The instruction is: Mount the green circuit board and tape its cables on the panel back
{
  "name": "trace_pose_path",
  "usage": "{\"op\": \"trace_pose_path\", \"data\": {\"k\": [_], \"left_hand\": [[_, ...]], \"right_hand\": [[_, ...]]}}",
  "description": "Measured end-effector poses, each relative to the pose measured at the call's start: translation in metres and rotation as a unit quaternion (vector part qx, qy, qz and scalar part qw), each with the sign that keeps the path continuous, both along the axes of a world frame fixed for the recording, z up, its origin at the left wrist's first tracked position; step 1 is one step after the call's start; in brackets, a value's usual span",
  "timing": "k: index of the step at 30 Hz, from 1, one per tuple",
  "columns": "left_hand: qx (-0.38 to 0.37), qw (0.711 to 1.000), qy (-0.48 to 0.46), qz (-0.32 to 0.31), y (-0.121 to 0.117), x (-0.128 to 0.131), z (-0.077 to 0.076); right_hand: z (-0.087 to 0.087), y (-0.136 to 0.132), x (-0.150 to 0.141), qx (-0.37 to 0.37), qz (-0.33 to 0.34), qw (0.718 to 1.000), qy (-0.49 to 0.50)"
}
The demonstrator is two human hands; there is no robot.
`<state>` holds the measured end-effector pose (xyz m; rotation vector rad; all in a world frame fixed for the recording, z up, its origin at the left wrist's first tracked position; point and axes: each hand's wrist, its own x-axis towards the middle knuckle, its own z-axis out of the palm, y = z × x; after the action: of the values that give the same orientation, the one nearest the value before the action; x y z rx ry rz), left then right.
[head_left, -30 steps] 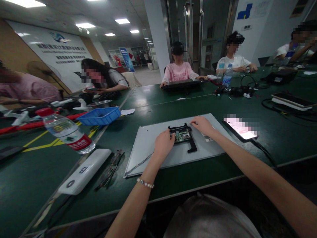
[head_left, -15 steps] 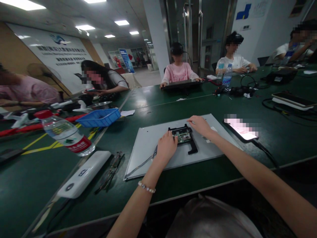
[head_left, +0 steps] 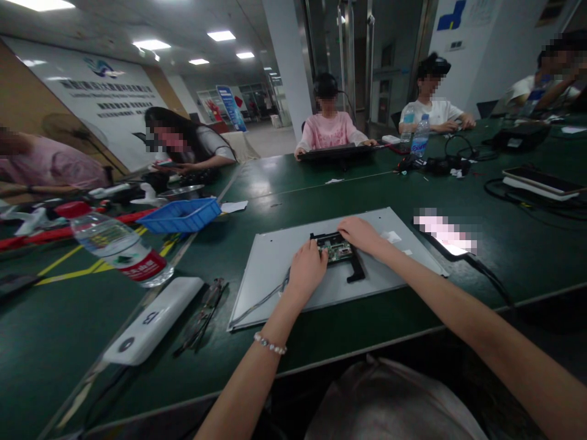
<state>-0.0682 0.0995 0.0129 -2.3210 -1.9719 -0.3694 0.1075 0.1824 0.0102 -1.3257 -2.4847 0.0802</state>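
A grey metal panel [head_left: 270, 269] lies flat on the green table in front of me. On it sits a black bracket [head_left: 356, 270] framing a small green circuit board [head_left: 337, 249]. My left hand [head_left: 306, 270] rests at the board's left edge, fingers curled down onto it. My right hand [head_left: 360, 233] covers the bracket's far right corner, fingers bent and pressed on it. A thin cable [head_left: 263, 298] runs from under my left hand toward the panel's near left corner.
A lit phone [head_left: 446, 238] with its cable lies right of the panel. To the left are a water bottle [head_left: 120, 249], a white flat device [head_left: 151, 321], glasses [head_left: 202, 318] and a blue tray [head_left: 182, 215]. Several other people sit around the table.
My right hand has slid left along the bracket's far edge, now closer to the board. My left hand has shifted slightly right, onto the board's left edge.
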Motion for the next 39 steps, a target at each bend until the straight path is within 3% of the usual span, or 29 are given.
{"op": "trace_pose_path", "data": {"k": [9,22,39], "left_hand": [[-0.005,1.000,-0.013,-0.012,-0.001,0.000,0.001],[-0.002,0.999,0.031,0.023,-0.006,0.003,0.000],[0.000,0.999,0.018,0.039,-0.004,0.001,-0.001]], "right_hand": [[0.003,-0.005,0.001,-0.002,-0.016,1.000,0.005],[0.003,-0.006,-0.001,-0.019,-0.026,0.999,0.018],[-0.006,0.006,0.004,-0.014,0.038,0.997,0.060]]}}
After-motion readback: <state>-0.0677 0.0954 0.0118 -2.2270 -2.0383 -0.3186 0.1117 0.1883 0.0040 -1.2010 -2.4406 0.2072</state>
